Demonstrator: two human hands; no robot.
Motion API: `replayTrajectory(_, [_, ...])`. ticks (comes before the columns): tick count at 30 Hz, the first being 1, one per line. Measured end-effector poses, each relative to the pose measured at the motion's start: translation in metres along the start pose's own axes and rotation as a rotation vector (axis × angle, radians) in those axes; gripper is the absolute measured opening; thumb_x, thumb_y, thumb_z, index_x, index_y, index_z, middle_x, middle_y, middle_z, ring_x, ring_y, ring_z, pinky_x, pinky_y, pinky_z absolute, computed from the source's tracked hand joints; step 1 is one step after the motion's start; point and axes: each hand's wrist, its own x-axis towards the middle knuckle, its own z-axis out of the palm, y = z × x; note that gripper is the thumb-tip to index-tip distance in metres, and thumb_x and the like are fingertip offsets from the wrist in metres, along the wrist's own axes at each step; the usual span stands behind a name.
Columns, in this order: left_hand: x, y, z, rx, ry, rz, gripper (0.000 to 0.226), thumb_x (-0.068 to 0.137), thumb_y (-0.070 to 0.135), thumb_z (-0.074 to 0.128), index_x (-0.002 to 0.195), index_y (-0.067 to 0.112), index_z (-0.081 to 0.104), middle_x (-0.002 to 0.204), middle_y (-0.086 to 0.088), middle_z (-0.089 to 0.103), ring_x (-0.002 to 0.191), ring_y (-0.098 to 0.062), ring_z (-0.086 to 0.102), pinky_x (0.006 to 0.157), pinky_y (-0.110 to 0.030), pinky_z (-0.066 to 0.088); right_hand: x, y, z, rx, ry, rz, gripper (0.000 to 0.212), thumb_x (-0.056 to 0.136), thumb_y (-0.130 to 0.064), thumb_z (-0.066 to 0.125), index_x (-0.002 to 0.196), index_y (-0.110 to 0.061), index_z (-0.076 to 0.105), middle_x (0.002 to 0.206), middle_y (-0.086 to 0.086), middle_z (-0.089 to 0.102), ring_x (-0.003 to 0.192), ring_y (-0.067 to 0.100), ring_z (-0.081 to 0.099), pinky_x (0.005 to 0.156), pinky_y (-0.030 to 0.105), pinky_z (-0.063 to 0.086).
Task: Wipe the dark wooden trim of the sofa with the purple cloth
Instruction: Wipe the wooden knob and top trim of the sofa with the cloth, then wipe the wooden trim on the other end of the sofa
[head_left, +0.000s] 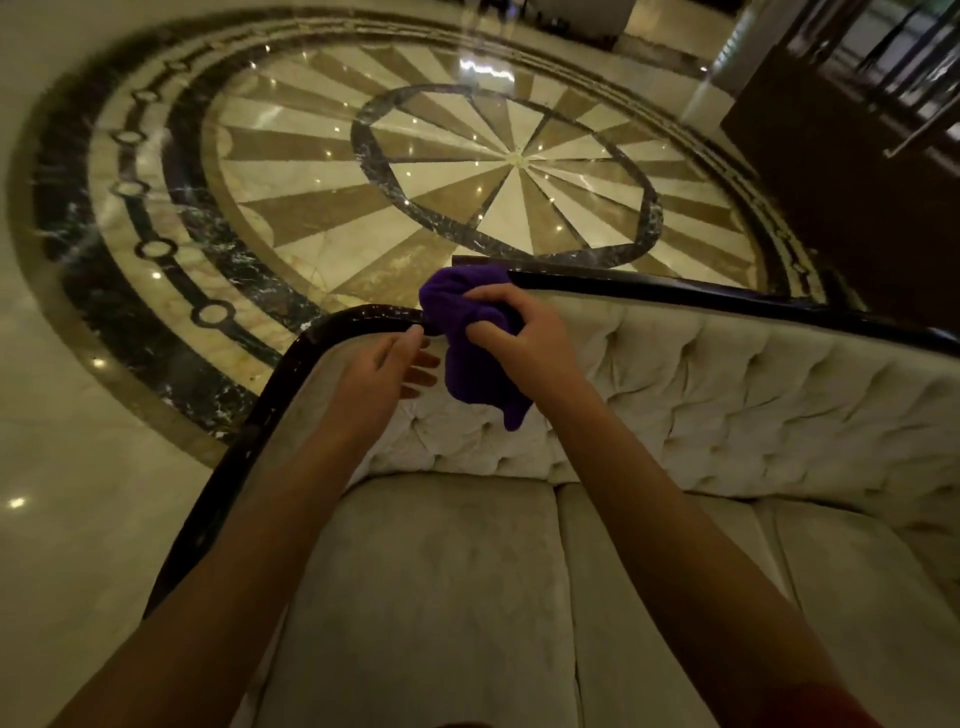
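Note:
A cream tufted sofa (727, 395) fills the lower frame, edged by a dark wooden trim (675, 288) that runs along the backrest top and curves down the left arm. My right hand (519, 332) grips a bunched purple cloth (467, 332) against the trim near the backrest's left corner; part of the cloth hangs down over the upholstery. My left hand (389, 364) hovers just left of the cloth by the curved corner of the trim, fingers spread, holding nothing.
Behind the sofa lies a glossy marble floor with a round starburst inlay (514, 156) and dark rings. A dark wooden counter (841, 171) stands at the upper right. Seat cushions (441, 597) lie below my forearms.

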Motion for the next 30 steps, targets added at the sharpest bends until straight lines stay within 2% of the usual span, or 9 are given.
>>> replayTrajectory(4, [-0.025,0.029,0.027,-0.142,-0.082,-0.022,0.047,0.102,0.056,0.045,0.117,0.022,0.073,0.107,-0.006,0.081,0.098,-0.025,0.078,0.082,-0.037,0.060,-0.032,-0.008,-0.030,0.029,0.037,-0.035,0.036,0.090,-0.019,0.074,0.109,-0.048,0.064,0.109,-0.019,0.064,0.099,0.005,0.065,0.083,0.030,0.060])
replayTrajectory(8, [-0.055,0.040,0.064,-0.089,-0.035,-0.025,0.045,0.100,0.054,0.049,0.122,0.022,0.072,0.109,-0.002,0.080,0.100,-0.018,0.077,0.077,-0.027,0.061,-0.073,-0.004,-0.061,0.063,0.100,-0.038,0.034,0.088,-0.021,0.073,0.116,-0.039,0.066,0.107,-0.025,0.065,0.099,-0.004,0.064,0.076,0.015,0.055])
replayTrajectory(11, [-0.082,0.028,0.091,-0.032,0.015,-0.039,0.041,0.103,0.050,0.054,0.130,0.022,0.067,0.119,0.002,0.075,0.112,-0.013,0.071,0.091,-0.034,0.059,-0.110,0.005,-0.077,0.132,0.122,-0.004,0.035,0.084,-0.023,0.071,0.114,-0.040,0.067,0.103,-0.037,0.065,0.097,-0.009,0.064,0.071,0.009,0.053])
replayTrajectory(13, [-0.099,0.022,0.108,-0.071,-0.039,-0.100,0.042,0.103,0.054,0.052,0.129,0.024,0.066,0.120,0.002,0.076,0.112,-0.015,0.072,0.092,-0.038,0.059,-0.131,0.013,-0.087,0.167,0.126,0.027,0.036,0.081,-0.024,0.071,0.114,-0.038,0.070,0.105,-0.031,0.067,0.097,-0.003,0.067,0.072,0.014,0.057])
replayTrajectory(16, [-0.119,0.017,0.131,-0.142,-0.175,-0.158,0.051,0.099,0.062,0.047,0.128,0.026,0.069,0.120,0.000,0.077,0.107,-0.019,0.076,0.079,-0.032,0.063,-0.156,0.025,-0.097,0.179,0.123,0.052,0.042,0.079,-0.023,0.071,0.118,-0.037,0.069,0.113,-0.022,0.066,0.098,0.002,0.067,0.078,0.024,0.062])
replayTrajectory(19, [-0.139,0.013,0.146,-0.202,-0.184,-0.206,0.044,0.103,0.061,0.047,0.124,0.031,0.072,0.122,-0.003,0.076,0.109,-0.025,0.076,0.078,-0.035,0.064,-0.176,0.031,-0.103,0.178,0.093,0.044,0.043,0.081,-0.020,0.072,0.122,-0.033,0.068,0.118,-0.016,0.065,0.100,0.005,0.067,0.081,0.028,0.063])
replayTrajectory(23, [-0.165,0.003,0.150,-0.191,-0.165,-0.228,0.052,0.095,0.067,0.056,0.129,0.030,0.067,0.122,-0.003,0.076,0.106,-0.027,0.077,0.077,-0.038,0.064,-0.195,0.034,-0.099,0.156,0.043,0.049,0.042,0.084,-0.016,0.073,0.123,-0.030,0.067,0.122,-0.003,0.067,0.105,0.015,0.069,0.090,0.045,0.063])
replayTrajectory(27, [-0.180,0.002,0.148,-0.172,-0.145,-0.228,0.059,0.090,0.066,0.063,0.133,0.025,0.062,0.121,-0.003,0.076,0.102,-0.026,0.078,0.073,-0.036,0.064,-0.218,0.028,-0.086,0.110,0.079,0.038,0.039,0.082,-0.018,0.073,0.119,-0.030,0.069,0.117,-0.003,0.070,0.105,0.015,0.069,0.091,0.046,0.062])
replayTrajectory(30, [-0.188,0.001,0.151,-0.171,-0.149,-0.242,0.061,0.087,0.064,0.067,0.135,0.025,0.061,0.117,-0.004,0.077,0.098,-0.026,0.079,0.071,-0.034,0.064,-0.239,0.026,-0.078,0.016,0.130,0.022,0.038,0.083,-0.014,0.075,0.118,-0.027,0.070,0.114,-0.004,0.070,0.104,0.011,0.066,0.091,0.038,0.059])
